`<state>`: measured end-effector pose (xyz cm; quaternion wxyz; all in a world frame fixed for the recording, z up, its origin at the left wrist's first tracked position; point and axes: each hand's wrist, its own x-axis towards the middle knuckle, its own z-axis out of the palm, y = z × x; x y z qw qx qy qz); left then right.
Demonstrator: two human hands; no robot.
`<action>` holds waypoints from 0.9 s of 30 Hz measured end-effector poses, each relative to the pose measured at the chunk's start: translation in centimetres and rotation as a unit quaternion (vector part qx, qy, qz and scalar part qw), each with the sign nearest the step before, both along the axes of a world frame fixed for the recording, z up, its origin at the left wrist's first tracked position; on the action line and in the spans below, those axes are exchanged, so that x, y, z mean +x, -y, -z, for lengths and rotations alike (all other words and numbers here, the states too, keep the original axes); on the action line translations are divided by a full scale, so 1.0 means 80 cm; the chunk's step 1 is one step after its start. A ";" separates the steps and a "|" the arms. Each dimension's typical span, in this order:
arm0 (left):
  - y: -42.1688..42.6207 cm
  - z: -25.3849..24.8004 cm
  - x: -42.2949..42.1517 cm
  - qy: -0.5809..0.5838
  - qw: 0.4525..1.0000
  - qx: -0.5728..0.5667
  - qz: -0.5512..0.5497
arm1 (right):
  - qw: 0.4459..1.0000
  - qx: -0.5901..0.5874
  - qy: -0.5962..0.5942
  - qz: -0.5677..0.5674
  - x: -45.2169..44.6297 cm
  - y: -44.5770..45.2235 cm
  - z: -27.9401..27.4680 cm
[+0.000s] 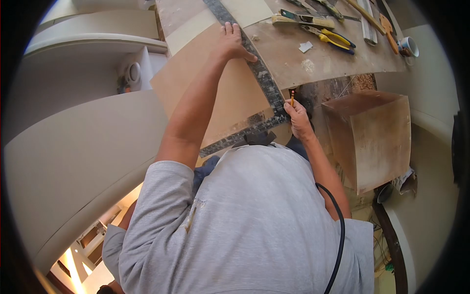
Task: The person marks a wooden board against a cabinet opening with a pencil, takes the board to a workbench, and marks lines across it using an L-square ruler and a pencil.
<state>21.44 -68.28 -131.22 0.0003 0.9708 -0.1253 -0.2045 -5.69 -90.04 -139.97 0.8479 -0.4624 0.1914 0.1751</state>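
A dark, paint-spotted framing square (267, 81) lies on a light brown board (205, 73), its long arm running up the board's right side and its short arm along the near edge. My left hand (234, 45) presses flat on the long arm and the board, fingers stretched and thumb out to the right. Close to the square's corner, my right hand (298, 119) is closed around an orange-and-black pencil (292, 96), which points upward. The pencil's lower part is hidden in the fingers.
Yellow-and-blue pliers (335, 40), a brush (303, 20) and other tools lie on the worktable (338, 61). A white cup (408, 47) sits at its right edge. To my right stands a wooden box (377, 142); a black cable (338, 235) hangs over my shirt. Curved white panels (83, 157) fill the left.
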 end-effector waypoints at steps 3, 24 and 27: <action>0.001 0.003 0.002 -0.003 1.000 0.009 -0.002 | 1.000 0.011 0.012 -0.004 0.000 0.002 0.007; 0.001 -0.012 -0.001 -0.041 0.999 -0.024 -0.025 | 0.999 -0.034 0.016 -0.022 0.003 -0.001 0.002; -0.001 -0.008 0.000 -0.035 0.999 -0.019 -0.020 | 0.997 -0.068 0.018 -0.038 0.004 0.005 -0.009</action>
